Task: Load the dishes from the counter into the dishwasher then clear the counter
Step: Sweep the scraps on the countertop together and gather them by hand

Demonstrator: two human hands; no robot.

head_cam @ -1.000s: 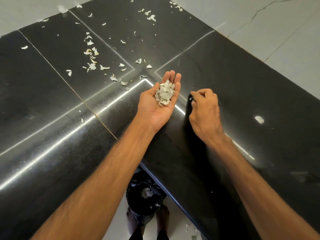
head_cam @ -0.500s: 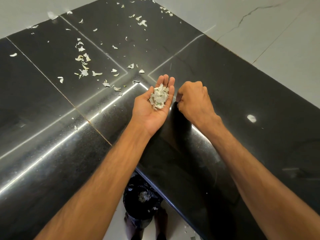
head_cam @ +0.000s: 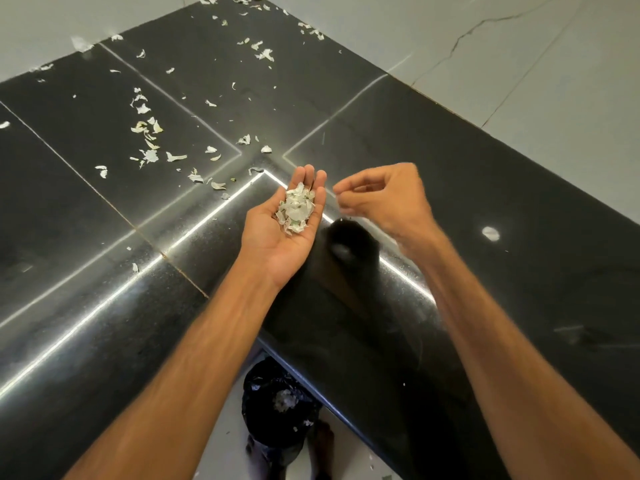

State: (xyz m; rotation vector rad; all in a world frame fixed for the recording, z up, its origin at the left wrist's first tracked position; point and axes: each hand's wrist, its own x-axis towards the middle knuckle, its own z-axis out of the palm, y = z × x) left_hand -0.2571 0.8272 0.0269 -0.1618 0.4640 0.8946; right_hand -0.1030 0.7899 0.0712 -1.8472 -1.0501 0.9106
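Your left hand (head_cam: 280, 233) is held palm up over the inner corner of the glossy black stone table (head_cam: 485, 188), its fingers nearly straight and together, lightly cupped under a small heap of pale, papery peel scraps (head_cam: 296, 211) that sits across the palm and the base of the fingers. Your right hand (head_cam: 384, 199) hangs just beside the left fingertips, above the table and not touching it; its fingers are curled, with the thumb and forefinger tips drawn close together and pointing toward the heap. That hand is blurred, so you cannot tell whether a scrap is pinched between them. More loose white peel flakes (head_cam: 149, 155) lie scattered over the far left part of the table, thinning out toward the back corner by the pale tiled wall (head_cam: 536, 81). A single round whitish flake (head_cam: 490, 233) lies on the table to the right of your right wrist, well apart from the rest. Down on the floor, in the gap below the table corner and between your forearms, stands a bin lined with a black plastic bag (head_cam: 263, 393), with a few pale scraps inside it.
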